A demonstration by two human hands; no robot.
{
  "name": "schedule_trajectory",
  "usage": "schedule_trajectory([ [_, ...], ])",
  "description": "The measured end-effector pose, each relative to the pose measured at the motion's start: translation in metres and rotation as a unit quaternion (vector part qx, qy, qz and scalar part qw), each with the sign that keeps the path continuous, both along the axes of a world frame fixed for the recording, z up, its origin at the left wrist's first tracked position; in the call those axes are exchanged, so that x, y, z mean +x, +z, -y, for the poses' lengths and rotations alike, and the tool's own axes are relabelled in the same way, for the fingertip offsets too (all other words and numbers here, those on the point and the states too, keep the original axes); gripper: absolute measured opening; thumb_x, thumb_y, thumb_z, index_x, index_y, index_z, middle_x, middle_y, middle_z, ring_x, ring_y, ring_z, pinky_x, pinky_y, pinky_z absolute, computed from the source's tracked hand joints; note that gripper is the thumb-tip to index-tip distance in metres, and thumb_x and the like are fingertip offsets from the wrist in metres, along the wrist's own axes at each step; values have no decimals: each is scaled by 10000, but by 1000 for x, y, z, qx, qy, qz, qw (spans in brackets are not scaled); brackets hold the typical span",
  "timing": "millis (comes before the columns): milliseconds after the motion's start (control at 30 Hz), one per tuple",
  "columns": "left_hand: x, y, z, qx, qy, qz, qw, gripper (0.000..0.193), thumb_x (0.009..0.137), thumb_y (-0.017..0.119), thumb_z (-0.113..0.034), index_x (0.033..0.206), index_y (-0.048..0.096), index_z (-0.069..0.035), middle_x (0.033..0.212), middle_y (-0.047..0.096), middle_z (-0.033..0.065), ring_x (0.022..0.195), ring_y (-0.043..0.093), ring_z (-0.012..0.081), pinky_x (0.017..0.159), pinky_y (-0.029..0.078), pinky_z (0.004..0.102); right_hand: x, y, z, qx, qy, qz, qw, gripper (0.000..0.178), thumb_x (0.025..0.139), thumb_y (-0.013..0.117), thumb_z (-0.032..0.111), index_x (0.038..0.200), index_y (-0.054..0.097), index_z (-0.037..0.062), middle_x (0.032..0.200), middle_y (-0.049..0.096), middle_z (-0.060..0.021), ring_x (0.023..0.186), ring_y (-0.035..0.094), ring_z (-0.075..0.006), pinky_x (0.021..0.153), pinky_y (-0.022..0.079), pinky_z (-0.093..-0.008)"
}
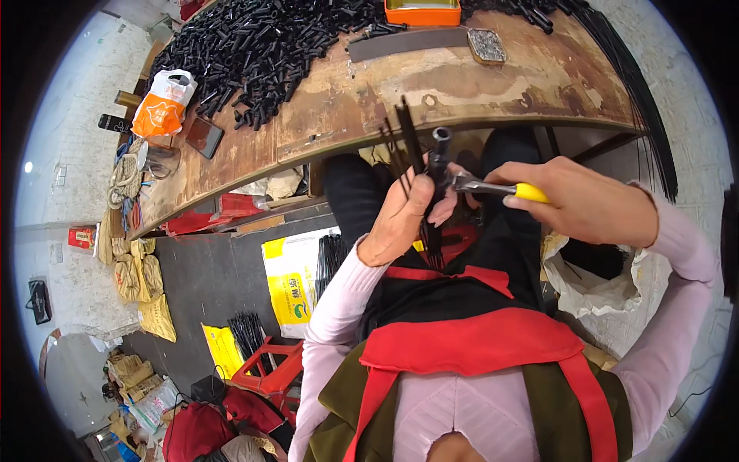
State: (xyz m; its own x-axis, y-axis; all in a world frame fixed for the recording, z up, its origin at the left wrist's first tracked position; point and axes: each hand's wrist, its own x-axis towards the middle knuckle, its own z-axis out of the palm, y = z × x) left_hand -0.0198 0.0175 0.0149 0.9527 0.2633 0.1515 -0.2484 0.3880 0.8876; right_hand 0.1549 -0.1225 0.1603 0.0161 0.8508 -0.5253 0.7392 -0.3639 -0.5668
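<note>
Red apron [469,343] below, left hand [400,219] fingers grip black rods [408,138]; right hand [585,202] squeezes yellow-handled pliers [493,187].

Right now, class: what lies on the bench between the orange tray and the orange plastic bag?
In the head view, a heap of black tubes covers the wooden bench between orange tray and bag.

Worn wood table [462,85], rough and stained. Matt black plastic tubes [262,46]. Pliers [493,187]: metal, glossy yellow plastic grip. Orange tin [423,12]. Red cloth apron [469,343].

The left hand [400,219] clutches a bundle of thin black rods [408,142] while the right hand [581,200] works yellow-handled pliers [493,187] against them.
</note>
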Motion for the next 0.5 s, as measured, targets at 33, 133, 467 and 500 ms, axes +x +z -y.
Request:
schedule_trajectory([
  [33, 1, -5, -6, 3, 0, 5, 1000, 638, 1008, 386, -548, 1190, 514, 49, 706, 467, -3, 625, 418, 80, 588, 386, 234, 0, -3, -4, -2, 1, 0, 1000, 280, 972, 532, 141, 1223, 526, 18, 827, 618, -232, 760, 592, -423, 704, 466, -412],
  [133, 8, -13, -19, -25, 62, -5, 998, 627, 1016, 370, -542, 1202, 537, 33, 689, 469, -5, 601, 435, 82, 563, 378, 236, 21, -62, -15, 182, 36, 29, 982, 320, 957, 568, 199, 1216, 533, 14, 1006, 648, -227, 905, 630, -411, 755, 495, -432],
  [467, -58, 44, -84, -63, 491, 73, 866, 566, 1016, 385, -533, 1233, 492, -21, 728, 410, 6, 641, 391, 131, 625, 367, 286, 42, -128, -24, 469, 201, 280, 813, 390, 807, 705, 272, 1115, 606, 56, 1066, 604, -129, 861, 624, -306, 776, 510, -401],
  [500, -61, 48, -85, -94, 485, 106, 863, 562, 1014, 382, -537, 1216, 491, -25, 743, 407, 8, 661, 384, 136, 654, 367, 292, 19, -143, -5, 399, 251, 185, 862, 385, 813, 716, 242, 1131, 617, 50, 1125, 597, -152, 898, 632, -328, 811, 512, -410],
])
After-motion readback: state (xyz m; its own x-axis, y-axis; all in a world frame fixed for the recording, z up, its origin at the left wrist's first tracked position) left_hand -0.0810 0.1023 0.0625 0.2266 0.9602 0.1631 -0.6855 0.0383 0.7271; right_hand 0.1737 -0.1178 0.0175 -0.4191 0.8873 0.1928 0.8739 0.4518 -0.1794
